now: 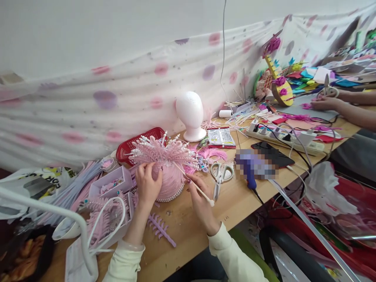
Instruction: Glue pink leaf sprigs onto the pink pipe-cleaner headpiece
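Head view shows the left hand (149,184) with its bent fingers and thumb against the front of a domed pink headdress with bristling, pearl-tipped sprays (170,182); whether they grip it, I cannot tell. The right hand (202,203) is closed around a thin pale stick with a white tip (203,193). The headdress sits on the light wooden table (190,243), between a red plastic basket (122,152) and white-handled metal scissors (218,181).
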The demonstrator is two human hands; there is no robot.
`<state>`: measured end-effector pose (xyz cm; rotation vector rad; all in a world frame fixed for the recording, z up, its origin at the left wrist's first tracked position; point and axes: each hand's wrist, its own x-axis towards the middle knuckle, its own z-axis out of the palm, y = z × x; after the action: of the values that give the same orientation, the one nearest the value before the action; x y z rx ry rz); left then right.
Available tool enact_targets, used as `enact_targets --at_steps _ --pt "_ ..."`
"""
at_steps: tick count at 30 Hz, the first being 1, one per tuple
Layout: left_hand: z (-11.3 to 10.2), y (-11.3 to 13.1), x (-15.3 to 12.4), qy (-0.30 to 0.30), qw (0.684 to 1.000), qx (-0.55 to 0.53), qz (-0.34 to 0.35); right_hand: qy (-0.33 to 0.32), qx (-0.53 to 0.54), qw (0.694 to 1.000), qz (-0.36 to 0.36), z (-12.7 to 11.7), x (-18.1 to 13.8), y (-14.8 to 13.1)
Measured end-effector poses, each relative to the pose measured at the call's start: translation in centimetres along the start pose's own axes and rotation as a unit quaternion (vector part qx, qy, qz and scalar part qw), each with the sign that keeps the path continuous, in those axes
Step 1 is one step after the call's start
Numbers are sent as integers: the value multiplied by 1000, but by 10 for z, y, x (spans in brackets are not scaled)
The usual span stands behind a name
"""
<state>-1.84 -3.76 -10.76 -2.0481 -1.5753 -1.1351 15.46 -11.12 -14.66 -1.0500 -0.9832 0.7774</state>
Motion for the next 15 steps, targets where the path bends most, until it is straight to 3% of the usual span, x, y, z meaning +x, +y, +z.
enact_targets --at_steps 4,9,15 --pt "14 0 -9 -35 999 16 -13 3 -19 999 -32 11 5 3" --pt "23 7 -19 -56 998 10 8 -50 -77 990 -111 12 5 -2" --pt "21 9 -20 -54 998 33 12 -54 -89 993 -55 10 10 -22"
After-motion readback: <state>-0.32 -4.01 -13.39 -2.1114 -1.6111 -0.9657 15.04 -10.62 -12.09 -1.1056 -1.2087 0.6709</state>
